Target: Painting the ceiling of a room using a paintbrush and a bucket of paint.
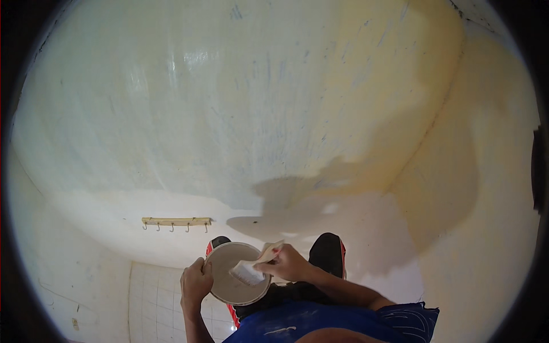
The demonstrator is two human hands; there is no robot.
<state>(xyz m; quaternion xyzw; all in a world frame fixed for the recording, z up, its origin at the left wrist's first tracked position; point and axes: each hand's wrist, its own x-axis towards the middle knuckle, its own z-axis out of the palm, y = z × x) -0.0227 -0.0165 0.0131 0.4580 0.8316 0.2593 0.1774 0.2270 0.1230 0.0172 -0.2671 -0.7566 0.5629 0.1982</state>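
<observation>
My left hand (196, 282) grips the rim of a round white bucket (233, 291), thumb over the edge, at the lower middle of the head view. My right hand (285, 264) is closed on a wide paintbrush (247, 272) with a pale handle and whitish bristles, held down inside the bucket. The bucket is tilted toward my view, showing a pale interior; how much paint is in it I cannot tell.
A mottled pale wall (240, 103) faces me, white along its lower band, with a wooden hook rack (176, 221) fixed to it. A side wall (469, 183) meets it at the right. My shoes (326, 251) show below. Tiles (160, 297) lie at lower left.
</observation>
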